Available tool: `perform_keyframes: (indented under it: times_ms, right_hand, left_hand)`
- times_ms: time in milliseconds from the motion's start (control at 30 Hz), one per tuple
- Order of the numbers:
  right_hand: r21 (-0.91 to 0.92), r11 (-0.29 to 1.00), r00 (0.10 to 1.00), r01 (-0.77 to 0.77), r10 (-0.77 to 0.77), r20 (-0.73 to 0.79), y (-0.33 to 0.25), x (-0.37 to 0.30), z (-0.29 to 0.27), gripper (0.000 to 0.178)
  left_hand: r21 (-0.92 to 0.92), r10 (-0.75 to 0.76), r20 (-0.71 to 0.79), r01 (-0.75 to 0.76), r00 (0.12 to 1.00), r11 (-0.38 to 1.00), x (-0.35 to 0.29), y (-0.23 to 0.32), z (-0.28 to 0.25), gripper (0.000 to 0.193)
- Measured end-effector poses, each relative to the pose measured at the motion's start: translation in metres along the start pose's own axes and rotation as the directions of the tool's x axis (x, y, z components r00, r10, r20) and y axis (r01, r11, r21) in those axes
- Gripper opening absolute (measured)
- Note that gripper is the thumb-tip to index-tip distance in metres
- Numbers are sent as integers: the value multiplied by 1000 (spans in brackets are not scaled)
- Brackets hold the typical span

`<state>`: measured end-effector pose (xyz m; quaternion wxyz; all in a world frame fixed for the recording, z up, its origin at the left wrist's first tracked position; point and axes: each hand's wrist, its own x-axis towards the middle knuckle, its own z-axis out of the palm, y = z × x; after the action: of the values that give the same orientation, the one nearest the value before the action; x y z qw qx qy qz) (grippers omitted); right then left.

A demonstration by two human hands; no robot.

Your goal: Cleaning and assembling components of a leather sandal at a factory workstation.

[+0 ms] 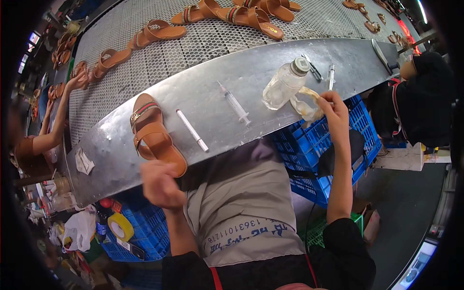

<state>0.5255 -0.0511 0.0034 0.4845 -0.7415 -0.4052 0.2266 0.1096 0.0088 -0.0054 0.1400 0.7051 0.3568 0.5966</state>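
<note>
At the left of the grey metal tabletop (208, 92), a brown strappy sandal with a striped band (155, 136) lies sole down, its heel toward the near edge. It is judged light, with a flexible sole and pliable straps; the sole's sides offer the safest hold, clear of the band's metal ornament. The left hand (163, 185), motion-blurred, is at the heel with fingers curled; whether it grips anything cannot be told. Right of the sandal lie a slim white pen-like stick (192, 130) and a clear plastic syringe (234, 103), well apart. Farther right, a clear capped bottle (284, 84) stands close beside a crumpled yellowish-white rag (307, 109), crowding its left side. The rag is judged soft, limp and very light, best taken by its raised corner, where the right hand (334, 111) pinches it between thumb and fingers. A second syringe (331, 76) lies beyond that hand.
</note>
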Motion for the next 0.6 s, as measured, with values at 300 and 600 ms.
perform_keyframes:
  times_ms: [300, 600]
  right_hand:
    - [703, 630, 923, -329, 59, 379, -30, -70, 2, 16]
    - [523, 580, 736, -625, 214, 643, -28, -85, 3, 23]
  left_hand:
    - [-373, 38, 516, 184, 856, 909, 13, 95, 125, 36]
    - [-219, -276, 880, 847, 386, 485, -19, 70, 134, 22]
